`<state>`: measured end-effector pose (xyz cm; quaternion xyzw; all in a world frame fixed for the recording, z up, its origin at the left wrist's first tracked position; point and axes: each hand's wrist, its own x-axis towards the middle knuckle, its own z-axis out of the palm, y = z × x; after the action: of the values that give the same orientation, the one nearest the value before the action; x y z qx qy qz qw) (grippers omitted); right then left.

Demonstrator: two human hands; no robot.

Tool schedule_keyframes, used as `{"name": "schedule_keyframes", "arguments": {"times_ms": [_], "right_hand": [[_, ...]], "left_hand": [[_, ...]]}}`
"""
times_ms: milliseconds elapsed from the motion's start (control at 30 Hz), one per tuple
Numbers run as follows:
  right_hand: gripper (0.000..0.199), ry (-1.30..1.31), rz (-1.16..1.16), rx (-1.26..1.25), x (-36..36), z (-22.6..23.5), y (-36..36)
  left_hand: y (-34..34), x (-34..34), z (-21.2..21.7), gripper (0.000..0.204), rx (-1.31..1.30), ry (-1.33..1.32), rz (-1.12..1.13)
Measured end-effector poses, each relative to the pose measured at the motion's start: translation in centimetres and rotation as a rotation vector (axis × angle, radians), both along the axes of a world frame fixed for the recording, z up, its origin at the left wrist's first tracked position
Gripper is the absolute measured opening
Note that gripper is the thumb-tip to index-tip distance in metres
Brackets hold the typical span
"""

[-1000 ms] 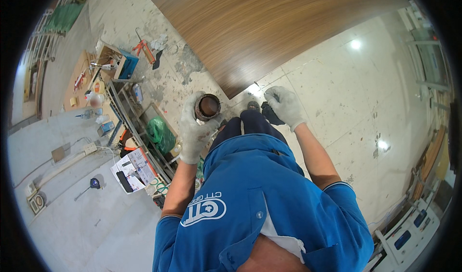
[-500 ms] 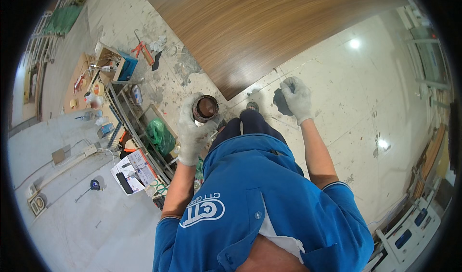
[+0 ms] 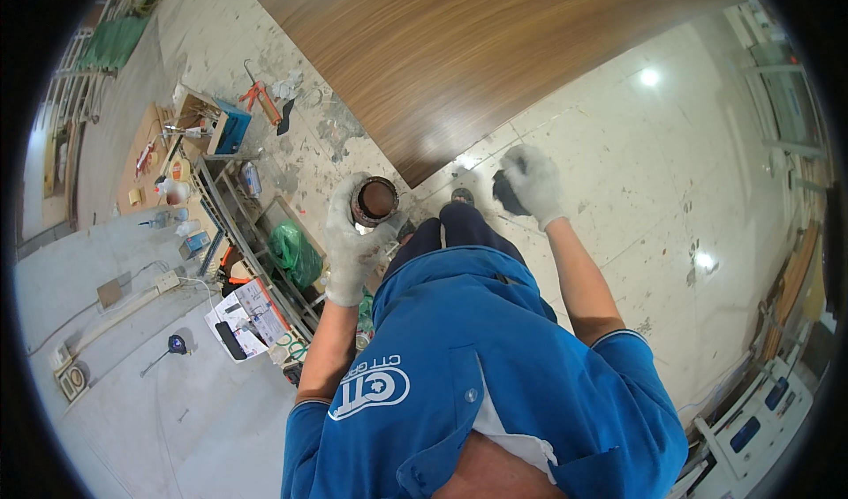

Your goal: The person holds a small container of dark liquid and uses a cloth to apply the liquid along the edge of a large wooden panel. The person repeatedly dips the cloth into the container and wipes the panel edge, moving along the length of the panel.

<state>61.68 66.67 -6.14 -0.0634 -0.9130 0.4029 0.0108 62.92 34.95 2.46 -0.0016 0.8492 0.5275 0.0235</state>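
My left hand (image 3: 350,250), in a pale work glove, is wrapped round an open round can (image 3: 377,199) with brown stuff inside and a stained rim. Its mouth faces up toward me. On the other side, my gloved right hand (image 3: 535,185) grips a dark grey, cloth-like piece (image 3: 506,194); whether it is fabric or an abrasive sheet I cannot tell. Between and beyond both hands lies the near corner of a brown wood-grain panel (image 3: 459,57). Neither hand touches that panel.
To the left stands a cluttered metal rack (image 3: 231,212) with a green plastic bag (image 3: 296,253) beside it. An orange caulking gun (image 3: 262,102) lies on the stained tile floor (image 3: 636,190). White frames (image 3: 751,433) stand at the lower right.
My right hand has shifted a little to the left with the dark piece, and its wrist has turned slightly. My left hand and the can have barely moved.
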Motion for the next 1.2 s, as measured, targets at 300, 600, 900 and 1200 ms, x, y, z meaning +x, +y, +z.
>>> {"name": "schedule_keyframes", "arguments": {"times_ms": [300, 600, 900, 1200], "right_hand": [[0.017, 0.011, 0.064, 0.011, 0.3, -0.8, 0.3], [0.019, 0.056, 0.065, 0.009, -0.2, -0.7, 0.8], [0.019, 0.001, 0.082, 0.049, -0.3, -0.1, 1.4], [0.018, 0.016, 0.124, 0.038, 0.2, -0.5, -0.2]], "left_hand": [[0.5, -0.2, -0.1, 0.067, 0.028, -0.027, 0.015], [0.9, -0.3, -0.2, 0.069, 0.022, -0.04, 0.013], [1.1, -0.2, -0.3, 0.07, 0.056, -0.035, 0.029], [1.0, -0.1, 0.1, 0.07, 0.055, -0.05, 0.036]]}}
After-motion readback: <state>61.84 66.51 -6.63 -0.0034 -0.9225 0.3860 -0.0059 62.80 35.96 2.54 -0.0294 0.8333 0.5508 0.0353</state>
